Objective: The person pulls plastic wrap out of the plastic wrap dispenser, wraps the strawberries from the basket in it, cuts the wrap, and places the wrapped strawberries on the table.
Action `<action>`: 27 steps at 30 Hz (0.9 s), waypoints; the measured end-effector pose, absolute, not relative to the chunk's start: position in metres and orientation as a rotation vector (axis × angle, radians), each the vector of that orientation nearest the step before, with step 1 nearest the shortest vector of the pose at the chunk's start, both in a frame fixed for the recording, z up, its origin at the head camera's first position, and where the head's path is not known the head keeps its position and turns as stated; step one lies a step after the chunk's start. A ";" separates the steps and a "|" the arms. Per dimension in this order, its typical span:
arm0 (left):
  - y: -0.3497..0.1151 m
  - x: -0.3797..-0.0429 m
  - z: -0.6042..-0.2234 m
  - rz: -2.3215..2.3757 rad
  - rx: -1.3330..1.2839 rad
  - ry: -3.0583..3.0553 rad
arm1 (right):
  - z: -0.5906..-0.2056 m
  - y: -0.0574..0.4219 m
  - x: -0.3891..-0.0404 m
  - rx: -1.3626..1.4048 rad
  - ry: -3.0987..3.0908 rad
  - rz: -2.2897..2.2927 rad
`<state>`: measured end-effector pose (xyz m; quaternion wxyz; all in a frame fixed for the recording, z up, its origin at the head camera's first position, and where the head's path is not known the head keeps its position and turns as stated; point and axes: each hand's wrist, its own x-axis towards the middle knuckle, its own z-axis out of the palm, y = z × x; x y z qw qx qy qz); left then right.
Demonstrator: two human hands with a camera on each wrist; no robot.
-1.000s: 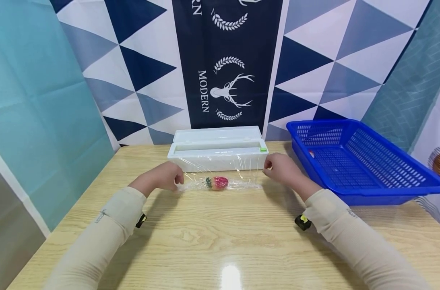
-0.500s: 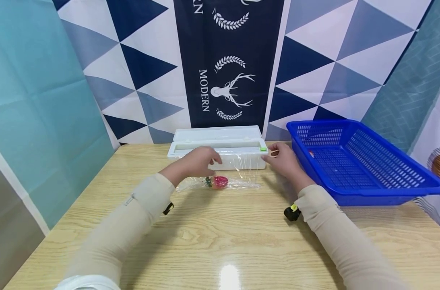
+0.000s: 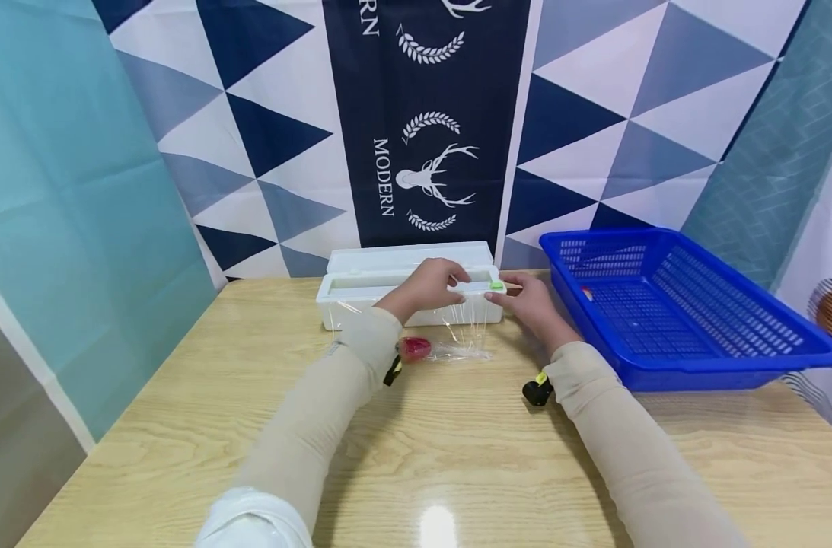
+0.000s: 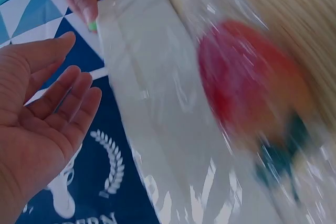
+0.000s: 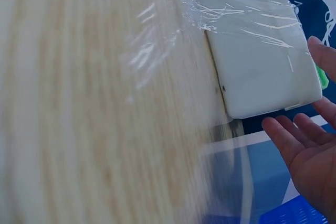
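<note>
A white cling film dispenser box (image 3: 343,310) stands at the back of the table with its lid up. Clear film (image 3: 460,353) runs from it over the front onto the wood. Wrapped in that film lies a red strawberry (image 3: 416,349) with green leaves, partly behind my left wrist in the head view. My left hand (image 3: 429,285) hovers over the box, fingers loosely bent and holding nothing. At the box's right end is my right hand (image 3: 533,304), fingers relaxed around the corner, thumb close to the green slider (image 3: 496,285); contact is unclear.
A blue plastic basket (image 3: 731,363) stands to the right of the box, close to my right hand. Inside it lies a small red item (image 3: 587,293), too small to identify. A patterned cloth (image 3: 278,144) hangs behind the wooden table (image 3: 388,449).
My left hand has left the film's left edge and moved right and up over the box. My right hand has shifted from the film's right edge to the box's right end.
</note>
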<state>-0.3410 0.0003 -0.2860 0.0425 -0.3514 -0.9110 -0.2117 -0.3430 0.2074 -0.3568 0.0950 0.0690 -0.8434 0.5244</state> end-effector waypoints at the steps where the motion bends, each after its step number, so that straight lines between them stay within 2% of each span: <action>1: 0.006 -0.344 -0.287 -0.649 -1.067 -2.784 | -0.358 0.207 -0.344 0.220 -2.487 1.568; 10: 0.046 -0.356 -0.287 -0.502 -1.012 -2.779 | -0.364 0.208 -0.351 0.250 -2.465 1.593; 21: 0.068 -0.352 -0.291 -0.224 -1.079 -2.808 | -0.364 0.209 -0.351 0.154 -2.464 1.665; 27: 0.075 -0.352 -0.296 -0.027 -0.979 -2.778 | -0.370 0.206 -0.352 0.149 -2.437 1.582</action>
